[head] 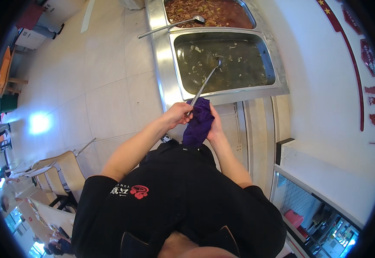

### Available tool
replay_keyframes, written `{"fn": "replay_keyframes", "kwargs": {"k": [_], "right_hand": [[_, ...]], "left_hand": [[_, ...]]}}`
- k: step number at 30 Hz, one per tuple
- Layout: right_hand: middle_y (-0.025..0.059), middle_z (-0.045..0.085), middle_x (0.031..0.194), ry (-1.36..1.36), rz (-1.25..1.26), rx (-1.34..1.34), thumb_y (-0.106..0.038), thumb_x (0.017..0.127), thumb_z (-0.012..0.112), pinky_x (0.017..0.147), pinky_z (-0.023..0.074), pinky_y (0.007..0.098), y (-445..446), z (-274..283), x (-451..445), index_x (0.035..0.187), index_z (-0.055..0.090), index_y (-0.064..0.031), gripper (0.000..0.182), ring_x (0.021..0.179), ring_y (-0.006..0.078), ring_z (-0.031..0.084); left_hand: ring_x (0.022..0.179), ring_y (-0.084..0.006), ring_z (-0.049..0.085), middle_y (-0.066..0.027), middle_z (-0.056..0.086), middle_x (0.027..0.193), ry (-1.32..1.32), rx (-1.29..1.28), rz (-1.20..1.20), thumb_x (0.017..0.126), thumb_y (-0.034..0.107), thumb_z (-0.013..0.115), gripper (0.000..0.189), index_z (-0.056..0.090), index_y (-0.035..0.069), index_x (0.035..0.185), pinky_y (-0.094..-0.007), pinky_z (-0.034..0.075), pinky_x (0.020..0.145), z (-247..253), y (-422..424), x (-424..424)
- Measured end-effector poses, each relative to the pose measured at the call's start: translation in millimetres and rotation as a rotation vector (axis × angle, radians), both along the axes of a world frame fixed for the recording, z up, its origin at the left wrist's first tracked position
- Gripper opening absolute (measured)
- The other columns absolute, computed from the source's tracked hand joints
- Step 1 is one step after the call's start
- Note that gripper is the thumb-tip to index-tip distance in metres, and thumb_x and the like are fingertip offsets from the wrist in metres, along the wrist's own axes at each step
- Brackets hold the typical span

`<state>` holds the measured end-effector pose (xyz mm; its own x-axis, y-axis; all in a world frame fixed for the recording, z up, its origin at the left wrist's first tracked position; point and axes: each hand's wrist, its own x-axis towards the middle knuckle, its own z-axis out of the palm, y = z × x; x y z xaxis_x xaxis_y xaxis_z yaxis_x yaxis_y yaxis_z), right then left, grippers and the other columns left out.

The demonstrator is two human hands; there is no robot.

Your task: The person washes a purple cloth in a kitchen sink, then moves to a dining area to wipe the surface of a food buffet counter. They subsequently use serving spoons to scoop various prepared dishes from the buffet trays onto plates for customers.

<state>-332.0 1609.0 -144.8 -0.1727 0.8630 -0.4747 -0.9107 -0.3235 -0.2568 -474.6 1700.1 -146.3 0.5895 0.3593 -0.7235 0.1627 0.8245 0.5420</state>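
My left hand point(178, 115) grips the handle of a long metal ladle point(203, 85), whose head dips into a cloudy, greenish soup point(203, 72) with pale bits afloat. A purple cloth point(199, 124) hangs bunched between my hands, close to the near edge of the rectangular steel pan point(226, 93). My right hand point(215, 124) holds the cloth from its right side, its fingers partly hidden behind the fabric. Beyond lies a second steel pan point(255, 19) of reddish-brown stew point(213, 11); another ladle point(168, 27) rests across its left rim.
The steel counter point(161, 58) frames both pans. A white wall point(313, 80) with red decorations rises on the right, above a ledge point(320, 167) and a window. Chairs point(68, 167) stand at the lower left. People are in the background at the far left.
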Motion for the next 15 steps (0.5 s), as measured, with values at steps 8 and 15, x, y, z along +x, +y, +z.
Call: {"fn": "replay_keyframes", "kwargs": {"k": [8,15], "right_hand": [[0.0077,0.064,0.087,-0.184,0.092,-0.36,-0.015,0.082,0.061,0.07,0.0515,0.0306,12.7,-41.3,-15.0,0.095,0.06,-0.003,0.018,0.077,0.0181,0.062],[0.006,0.064,0.079,-0.122,0.022,-0.333,-0.01,0.079,0.062,0.063,0.0497,0.0308,28.1,-43.4,-18.6,0.087,0.061,-0.003,0.011,0.068,0.0182,0.061]], "left_hand": [[0.091,-0.0433,0.055,-0.027,0.059,0.089,0.491,0.903,-0.331,0.089,0.017,0.044,0.023,0.051,-0.005,0.092,-0.046,0.043,0.076,-5.2,-39.1,2.0],[0.073,-0.0359,0.058,-0.022,0.059,0.075,0.53,0.818,-0.283,0.09,0.026,0.045,0.03,0.053,-0.003,0.088,-0.0432,0.045,0.065,-13.3,-40.0,-11.7]]}}
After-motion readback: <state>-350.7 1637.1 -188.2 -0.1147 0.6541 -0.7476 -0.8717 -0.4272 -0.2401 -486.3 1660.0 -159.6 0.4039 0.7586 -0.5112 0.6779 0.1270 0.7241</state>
